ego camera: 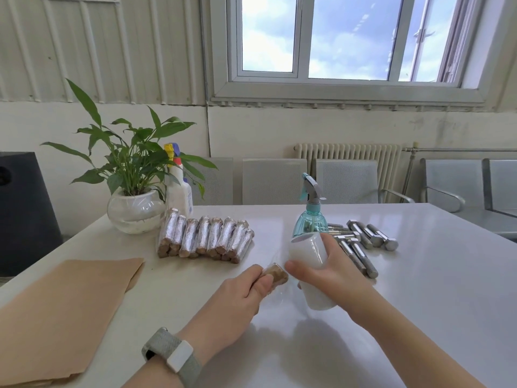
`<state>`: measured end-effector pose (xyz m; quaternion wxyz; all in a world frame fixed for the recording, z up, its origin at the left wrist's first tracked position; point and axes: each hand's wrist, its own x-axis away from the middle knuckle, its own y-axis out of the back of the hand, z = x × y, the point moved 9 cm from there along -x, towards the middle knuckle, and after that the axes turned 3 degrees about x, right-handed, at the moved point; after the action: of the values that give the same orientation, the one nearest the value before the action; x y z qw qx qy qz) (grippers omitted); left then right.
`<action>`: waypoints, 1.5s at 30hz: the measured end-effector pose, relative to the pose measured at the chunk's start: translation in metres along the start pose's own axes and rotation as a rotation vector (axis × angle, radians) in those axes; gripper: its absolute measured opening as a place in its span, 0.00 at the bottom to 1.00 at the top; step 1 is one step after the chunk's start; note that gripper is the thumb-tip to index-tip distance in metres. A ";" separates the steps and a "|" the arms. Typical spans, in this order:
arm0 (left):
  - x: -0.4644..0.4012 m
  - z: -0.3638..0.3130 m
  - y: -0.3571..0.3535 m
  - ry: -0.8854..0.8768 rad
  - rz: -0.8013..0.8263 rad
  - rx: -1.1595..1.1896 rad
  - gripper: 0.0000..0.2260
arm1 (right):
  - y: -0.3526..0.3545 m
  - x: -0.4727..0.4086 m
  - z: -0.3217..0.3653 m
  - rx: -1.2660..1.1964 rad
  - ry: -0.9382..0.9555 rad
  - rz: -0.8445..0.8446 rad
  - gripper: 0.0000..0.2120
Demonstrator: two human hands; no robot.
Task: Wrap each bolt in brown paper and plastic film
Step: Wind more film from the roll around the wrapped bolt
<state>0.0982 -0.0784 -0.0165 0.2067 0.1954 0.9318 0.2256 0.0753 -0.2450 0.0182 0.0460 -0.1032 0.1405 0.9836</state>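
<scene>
On the white surface (419, 275), the left hand (240, 292) curls around a bolt wrapped in brown paper (275, 275), its end poking out past the fingers. Just beside it, the right hand (333, 270) grips a roll of plastic film (310, 264). Sheets of brown paper (61, 312) lie to the left. Farther back sit a row of wrapped bolts (205, 239), a teal spray bottle (310, 217) and bare steel bolts (369, 239).

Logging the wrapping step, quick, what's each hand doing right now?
Left hand: closed, gripping the paper-wrapped bolt.
Right hand: closed, holding the roll of plastic film.
</scene>
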 end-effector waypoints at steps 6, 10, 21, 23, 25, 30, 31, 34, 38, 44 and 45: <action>0.001 0.003 -0.013 0.194 0.013 0.395 0.14 | -0.009 0.009 0.022 0.184 0.216 -0.116 0.25; 0.002 0.004 -0.009 0.246 -0.063 0.511 0.13 | -0.019 0.019 0.037 0.367 0.387 -0.129 0.26; 0.002 0.019 -0.006 0.433 -0.152 0.929 0.08 | -0.054 0.035 0.057 0.647 0.649 -0.260 0.32; 0.002 0.014 -0.007 0.411 -0.105 1.049 0.16 | -0.057 0.041 0.060 0.715 0.721 -0.323 0.33; 0.001 0.011 -0.010 0.401 -0.038 1.168 0.29 | -0.060 0.046 0.063 0.801 0.788 -0.384 0.35; 0.003 0.009 -0.020 0.498 0.045 1.239 0.28 | -0.083 0.052 0.059 0.916 0.909 -0.228 0.24; 0.005 0.009 -0.023 0.543 0.063 1.276 0.25 | -0.088 0.054 0.057 0.929 0.922 -0.198 0.21; 0.005 0.020 -0.021 0.602 -0.037 1.327 0.19 | -0.098 0.056 0.053 0.948 0.937 -0.151 0.22; 0.003 0.030 -0.015 0.652 -0.158 1.382 0.24 | -0.106 0.058 0.050 1.033 0.989 -0.141 0.26; 0.004 0.040 -0.016 0.711 -0.188 1.423 0.34 | -0.106 0.055 0.041 1.119 0.985 -0.159 0.26; 0.004 0.040 -0.016 0.704 -0.187 1.420 0.36 | -0.106 0.056 0.041 1.124 0.993 -0.161 0.23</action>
<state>0.1099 -0.0760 -0.0577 -0.2554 0.1186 0.8759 -0.3918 0.0256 -0.1287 0.0163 0.0948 -0.5053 0.6175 0.5953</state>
